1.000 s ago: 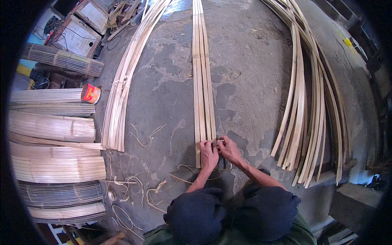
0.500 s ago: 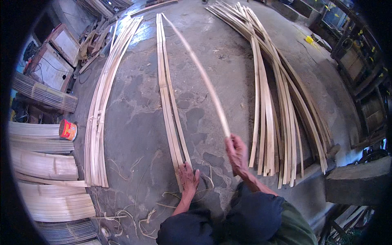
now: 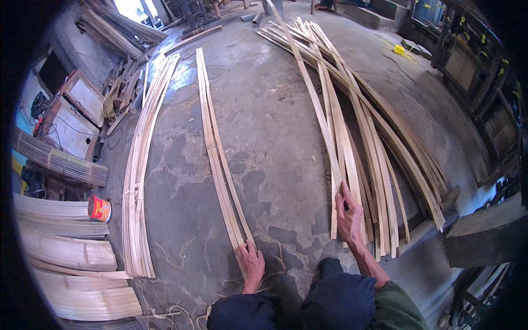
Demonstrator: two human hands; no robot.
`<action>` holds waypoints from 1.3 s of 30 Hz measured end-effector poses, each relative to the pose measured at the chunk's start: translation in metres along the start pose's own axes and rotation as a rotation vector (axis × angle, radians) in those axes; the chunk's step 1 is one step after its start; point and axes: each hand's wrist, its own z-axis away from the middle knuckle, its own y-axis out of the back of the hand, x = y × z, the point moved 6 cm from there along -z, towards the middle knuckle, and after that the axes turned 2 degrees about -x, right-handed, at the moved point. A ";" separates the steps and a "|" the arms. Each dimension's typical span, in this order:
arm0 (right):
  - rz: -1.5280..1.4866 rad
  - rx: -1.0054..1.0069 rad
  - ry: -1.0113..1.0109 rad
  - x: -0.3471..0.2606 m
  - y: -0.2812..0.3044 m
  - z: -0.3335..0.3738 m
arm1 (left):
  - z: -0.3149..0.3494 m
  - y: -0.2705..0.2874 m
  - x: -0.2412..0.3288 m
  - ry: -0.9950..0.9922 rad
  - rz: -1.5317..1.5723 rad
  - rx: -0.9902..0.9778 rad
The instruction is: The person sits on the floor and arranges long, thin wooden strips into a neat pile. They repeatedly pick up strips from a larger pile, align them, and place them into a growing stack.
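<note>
Two long, pale bamboo strips [image 3: 213, 147] lie side by side on the floor in front of me. My left hand [image 3: 252, 265] is on their near ends, its fingers bent around them. My right hand [image 3: 350, 219] pinches the near end of a single bamboo strip [image 3: 309, 88] between thumb and fingers. That strip slants far forward and to the left, its far end reaching the top of the view. Beneath and beside it spreads a loose, crossed pile of bamboo strips [image 3: 379, 165] on the right.
A neater bundle of strips [image 3: 140, 170] lies on the left. Beyond it are a red tin [image 3: 99, 209], stacked slat bundles [image 3: 71, 250] and a rolled slat mat [image 3: 60, 158]. A yellow object [image 3: 399, 49] sits far right. A grey block [image 3: 484, 236] stands at near right. Thin shavings litter the floor.
My right hand has moved right with its strip, from the middle floor to over the right pile. My left hand stays at the two strips' near ends. The view has tilted up.
</note>
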 end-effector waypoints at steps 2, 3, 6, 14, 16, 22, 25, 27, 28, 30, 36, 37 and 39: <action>0.026 0.020 -0.020 0.008 0.003 -0.004 | -0.001 -0.002 0.000 -0.010 -0.007 0.012; 0.053 0.016 -0.049 0.011 0.004 -0.008 | -0.002 -0.004 -0.002 0.000 0.003 0.003; 0.096 0.047 -0.074 0.024 0.006 -0.013 | 0.001 -0.008 -0.010 0.044 0.012 -0.026; 0.063 0.087 -0.136 0.074 0.016 -0.013 | 0.000 -0.011 -0.008 0.043 0.024 -0.013; 0.056 0.076 -0.190 0.085 0.022 -0.014 | 0.001 -0.009 -0.007 0.029 0.054 -0.004; 0.018 0.163 -0.061 0.097 0.035 0.002 | 0.000 -0.010 -0.011 0.054 0.062 -0.011; 0.006 0.141 -0.081 0.077 0.035 0.006 | 0.000 -0.005 -0.009 0.062 0.061 -0.028; -0.003 0.115 -0.122 0.081 0.033 0.006 | 0.003 -0.007 -0.013 0.077 0.060 -0.012; 0.018 0.081 -0.186 0.087 0.031 0.005 | 0.002 -0.007 -0.014 0.082 0.059 0.002; 0.059 0.009 -0.312 0.097 0.027 0.004 | 0.001 -0.008 -0.015 0.095 0.085 0.009; 0.598 0.192 0.134 0.099 0.033 0.006 | -0.002 -0.027 -0.020 0.162 0.203 0.001; 0.811 0.240 0.310 0.084 0.023 0.011 | 0.000 -0.025 -0.025 0.192 0.260 0.010; 0.595 0.071 0.218 0.079 -0.003 0.014 | 0.002 -0.030 -0.027 0.221 0.492 -0.002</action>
